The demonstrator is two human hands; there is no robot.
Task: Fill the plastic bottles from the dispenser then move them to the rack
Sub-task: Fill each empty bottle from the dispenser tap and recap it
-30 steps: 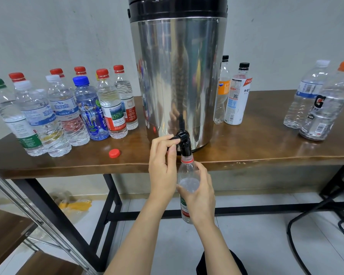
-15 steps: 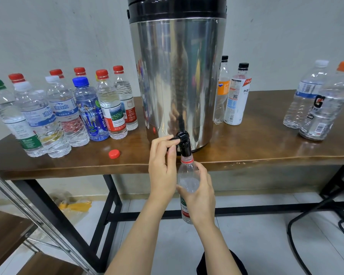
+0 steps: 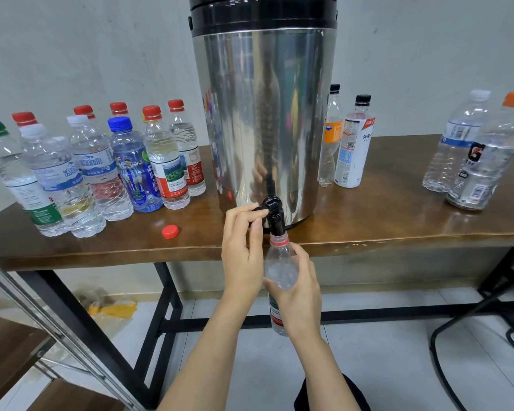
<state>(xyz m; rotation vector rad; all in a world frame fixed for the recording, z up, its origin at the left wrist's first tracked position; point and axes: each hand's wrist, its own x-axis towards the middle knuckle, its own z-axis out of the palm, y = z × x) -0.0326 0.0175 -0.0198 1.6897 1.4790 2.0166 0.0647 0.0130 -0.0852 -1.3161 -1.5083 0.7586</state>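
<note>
Here we are at the dispenser [image 3: 264, 114], the big steel drum with the black lid standing on the wooden tabletop [image 3: 383, 221]. The left hand [image 3: 244, 256] is up at the black tap [image 3: 275, 216] on the front of the dispenser, its grip narrow, thumb and fingers pinching the tap lever [image 3: 257, 208]. The right hand [image 3: 297, 295] sits just below the tap, in front of the tabletop edge, its grip wrapped round the open bottle [image 3: 281, 268]. That bottle is upright, its red neck ring right under the spout, touching or very nearly so, and bubbly water shows inside, near its shoulder.

A loose red cap [image 3: 170, 231] lies on the tabletop left of the dispenser, near the front edge. Further left of the dispenser stands a tight cluster of capped bottles, the blue-capped bottle [image 3: 131, 167] among red, white and green tops. Just right of the dispenser, towards the wall, two black-capped bottles [image 3: 353, 149] stand side by side. Well right of the dispenser are a white-capped bottle [image 3: 454, 146] and an orange-capped bottle [image 3: 484, 167], close together. Below and left of the dispenser, a metal-framed shelf unit [image 3: 27, 330] cuts into view.
</note>
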